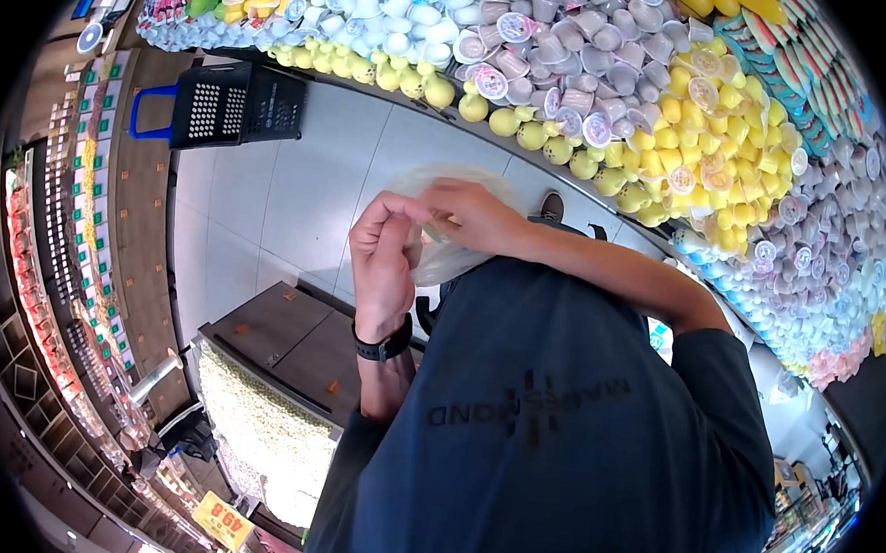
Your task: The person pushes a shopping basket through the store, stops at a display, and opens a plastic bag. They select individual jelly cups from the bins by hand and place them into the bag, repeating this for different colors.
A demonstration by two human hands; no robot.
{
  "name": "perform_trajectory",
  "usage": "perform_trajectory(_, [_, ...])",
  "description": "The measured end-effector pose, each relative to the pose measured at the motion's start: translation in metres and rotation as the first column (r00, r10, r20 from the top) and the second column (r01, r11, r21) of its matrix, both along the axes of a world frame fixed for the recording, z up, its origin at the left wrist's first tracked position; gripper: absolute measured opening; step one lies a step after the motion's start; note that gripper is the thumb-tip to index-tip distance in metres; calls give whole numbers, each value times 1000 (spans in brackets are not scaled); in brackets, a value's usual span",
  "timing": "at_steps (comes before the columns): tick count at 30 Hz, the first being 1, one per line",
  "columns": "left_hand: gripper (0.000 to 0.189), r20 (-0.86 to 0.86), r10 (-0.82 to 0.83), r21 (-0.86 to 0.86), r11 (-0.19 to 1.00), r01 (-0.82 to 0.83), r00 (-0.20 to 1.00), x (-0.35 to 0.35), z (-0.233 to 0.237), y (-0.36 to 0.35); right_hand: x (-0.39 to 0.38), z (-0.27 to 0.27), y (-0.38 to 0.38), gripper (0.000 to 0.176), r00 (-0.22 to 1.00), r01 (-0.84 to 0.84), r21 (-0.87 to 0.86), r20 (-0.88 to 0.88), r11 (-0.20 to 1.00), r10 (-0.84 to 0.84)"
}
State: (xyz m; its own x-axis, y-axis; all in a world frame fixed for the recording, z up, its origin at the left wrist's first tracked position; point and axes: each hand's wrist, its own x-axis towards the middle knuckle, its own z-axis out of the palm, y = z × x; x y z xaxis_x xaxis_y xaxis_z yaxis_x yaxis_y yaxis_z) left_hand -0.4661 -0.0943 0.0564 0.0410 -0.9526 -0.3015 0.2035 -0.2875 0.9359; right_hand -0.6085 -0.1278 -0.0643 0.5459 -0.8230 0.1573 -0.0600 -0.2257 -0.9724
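A translucent plastic bag hangs in front of my dark shirt, near the middle of the view. My left hand, with a black watch on its wrist, is closed at the bag's left side, thumb and fingers pinched together. From the right, my right hand reaches across the top of the bag, its fingers bent and closed on the plastic. The fingertips of both hands meet or nearly meet there. Something small and pale shows between them, too unclear to name.
A long display of small cups in blue, purple and yellow curves across the top and right. A black basket with a blue handle stands at upper left. Wooden shelving runs down the left; a bin of pale goods is lower left.
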Motion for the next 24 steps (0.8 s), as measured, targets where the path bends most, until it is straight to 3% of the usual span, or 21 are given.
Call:
perform_trajectory(1, [18, -16, -3, 26, 1000, 3, 1000, 3, 1, 1, 6, -8, 3, 26, 1000, 3, -1, -6, 1000, -3])
perform_trajectory(2, [20, -43, -9, 46, 999, 11, 999, 4, 2, 0, 11, -22, 5, 26, 991, -75, -63, -120, 995, 67])
perform_trajectory(3, [18, 89, 38, 36, 998, -41, 995, 2, 2, 0, 7, -34, 0, 26, 959, -155, -123, -259, 980, 119])
perform_trajectory(5, [17, 81, 72, 7, 997, -73, 994, 5, -3, 3, 2, -37, 5, 26, 982, -93, -170, -180, 981, 62])
perform_trajectory(7, [16, 55, 133, 31, 990, -135, 990, 4, -5, 4, -24, -1, 3, 20, 994, -41, -205, -110, 978, 18])
perform_trajectory(8, [17, 19, 106, 35, 994, -107, 994, 9, -9, 4, -38, 17, 0, 19, 986, -60, -70, -160, 996, 48])
perform_trajectory(10, [17, -142, 19, 70, 998, -9, 990, 18, -9, 3, -72, 41, -13, 19, 968, -59, -140, -251, 988, 23])
perform_trajectory(12, [17, -185, -36, 71, 996, 50, 982, 19, -9, 1, -100, 64, -17, 17, 972, 26, -74, -232, 997, -43])
perform_trajectory(14, [17, -165, -5, -36, 999, -1, 986, 4, -12, -5, -137, 77, -28, 16, 951, 66, -99, -296, 993, -93])
perform_trajectory(18, [15, -179, 13, 33, 999, -7, 984, 8, -21, -7, -223, 152, -62, 19, 848, 264, -309, -377, 914, -373])
perform_trajectory(20, [15, -220, 15, 71, 997, 1, 975, 11, -26, -8, -270, 200, -84, 17, 667, 475, -445, -380, 759, -641])
perform_trajectory(22, [15, -220, 20, 70, 998, -5, 975, 11, -31, -8, -331, 229, -119, 14, 407, 507, -734, -258, 452, -876])
perform_trajectory(23, [15, -218, 30, 71, 997, -15, 975, 10, -33, -7, -357, 245, -136, 17, 299, 592, -727, -202, 347, -933])
perform_trajectory(24, [15, -218, 25, 70, 997, -10, 976, 8, -33, -7, -386, 256, -152, 18, 211, 548, -801, -150, 244, -966])
